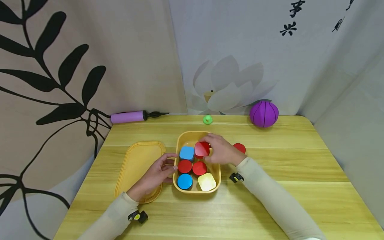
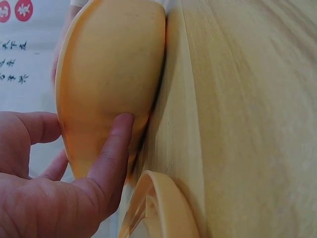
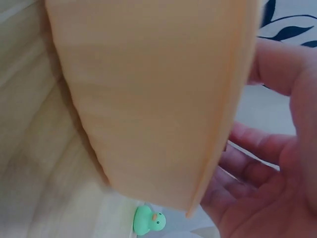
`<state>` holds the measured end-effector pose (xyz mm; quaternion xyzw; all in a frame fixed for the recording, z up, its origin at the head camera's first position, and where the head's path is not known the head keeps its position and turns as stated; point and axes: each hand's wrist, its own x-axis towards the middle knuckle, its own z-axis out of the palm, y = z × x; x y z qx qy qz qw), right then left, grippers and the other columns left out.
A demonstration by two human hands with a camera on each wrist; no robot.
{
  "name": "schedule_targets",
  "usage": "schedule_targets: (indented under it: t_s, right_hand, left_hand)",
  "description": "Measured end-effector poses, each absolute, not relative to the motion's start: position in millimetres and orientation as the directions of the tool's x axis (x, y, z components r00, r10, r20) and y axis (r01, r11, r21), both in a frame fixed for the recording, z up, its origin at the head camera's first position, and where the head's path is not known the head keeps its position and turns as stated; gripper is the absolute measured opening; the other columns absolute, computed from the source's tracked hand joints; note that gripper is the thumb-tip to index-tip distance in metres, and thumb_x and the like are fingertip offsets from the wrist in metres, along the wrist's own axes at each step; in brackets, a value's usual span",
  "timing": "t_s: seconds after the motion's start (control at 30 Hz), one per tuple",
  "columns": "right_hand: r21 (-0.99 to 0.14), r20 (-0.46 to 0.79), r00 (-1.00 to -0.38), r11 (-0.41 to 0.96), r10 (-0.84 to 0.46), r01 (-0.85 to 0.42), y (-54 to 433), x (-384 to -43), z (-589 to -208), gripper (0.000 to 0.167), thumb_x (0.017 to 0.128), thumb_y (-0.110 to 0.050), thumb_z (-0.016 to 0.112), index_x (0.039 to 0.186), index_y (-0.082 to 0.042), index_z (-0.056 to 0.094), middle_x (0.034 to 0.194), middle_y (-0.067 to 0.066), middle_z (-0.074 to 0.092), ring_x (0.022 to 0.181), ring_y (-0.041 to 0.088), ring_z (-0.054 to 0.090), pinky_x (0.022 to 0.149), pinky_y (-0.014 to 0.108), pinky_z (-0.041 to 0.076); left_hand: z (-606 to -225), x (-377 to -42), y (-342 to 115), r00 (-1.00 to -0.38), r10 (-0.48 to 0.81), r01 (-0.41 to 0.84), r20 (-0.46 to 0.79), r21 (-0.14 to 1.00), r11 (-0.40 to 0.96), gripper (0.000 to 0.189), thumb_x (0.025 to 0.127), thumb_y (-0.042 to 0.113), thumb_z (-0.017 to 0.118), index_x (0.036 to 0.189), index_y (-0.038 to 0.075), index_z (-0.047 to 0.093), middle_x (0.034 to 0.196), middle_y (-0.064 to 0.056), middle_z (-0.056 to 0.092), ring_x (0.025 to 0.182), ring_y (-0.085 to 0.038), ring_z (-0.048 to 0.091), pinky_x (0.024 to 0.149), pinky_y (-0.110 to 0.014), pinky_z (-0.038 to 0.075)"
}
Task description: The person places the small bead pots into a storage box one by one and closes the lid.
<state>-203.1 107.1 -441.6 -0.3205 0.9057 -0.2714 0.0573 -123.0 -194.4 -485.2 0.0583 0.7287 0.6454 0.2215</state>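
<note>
On the table sits a yellow-orange plastic box (image 1: 218, 186) with several coloured blocks in it. My right hand (image 1: 223, 150) reaches over its right rim, thumb and fingers pinching a shiny red block (image 1: 202, 150) near the back; the right wrist view hides that grasp behind the box wall. My left hand (image 1: 156, 173) lies along the box's left side, its fairly straight fingers touching the wall and rim. Near the red block are a blue rounded-square block (image 1: 187, 153), round red blocks (image 1: 185, 166), a round blue block (image 1: 184, 181) and a pale yellow square block (image 1: 207, 181).
A matching lid (image 1: 141, 156) lies left of the box, partly under my left hand. Another red block (image 1: 240, 147) sits behind my right wrist. Along the back edge are a purple pump (image 1: 127, 117), a small green duck (image 1: 207, 119) and a purple ribbed ball (image 1: 264, 114).
</note>
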Motion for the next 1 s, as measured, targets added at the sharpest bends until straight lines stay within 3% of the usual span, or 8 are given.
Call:
schedule_targets:
  t_s: [0.33,0.63,1.0]
  right_hand:
    - [-0.445,-0.019,-0.776,0.701,-0.63,-0.558,99,-202,-448,0.06,0.086,-0.031,0.083,0.137,-0.004,0.066,0.138,0.01,0.067,0.133,0.032,0.058,0.117,0.048,0.047]
    - [-0.397,-0.085,-0.755,0.717,-0.65,-0.573,96,-204,-450,0.059,0.094,-0.036,0.076,0.143,-0.006,0.064,0.142,0.011,0.067,0.131,0.031,0.06,0.115,0.047,0.049]
    - [-0.427,-0.06,-0.754,0.7,-0.654,-0.573,97,-201,-448,0.054,0.096,-0.034,0.073,0.141,-0.005,0.066,0.142,0.011,0.067,0.133,0.031,0.061,0.117,0.048,0.047]
  left_hand:
    - [-486,-124,-194,-0.896,0.369,-0.204,-0.248,0.967,0.156,0.052,0.108,0.022,0.064,0.156,0.016,0.043,0.147,-0.023,0.043,0.12,-0.028,0.059,0.086,-0.045,0.064]
    - [-486,-125,-194,-0.897,0.368,-0.2,-0.247,0.966,0.162,0.051,0.108,0.022,0.064,0.155,0.018,0.044,0.147,-0.023,0.043,0.12,-0.027,0.059,0.087,-0.045,0.064]
    - [-485,-123,-194,-0.898,0.358,-0.205,-0.258,0.962,0.181,0.053,0.108,0.025,0.064,0.156,0.02,0.044,0.149,-0.021,0.043,0.125,-0.03,0.058,0.088,-0.044,0.064]
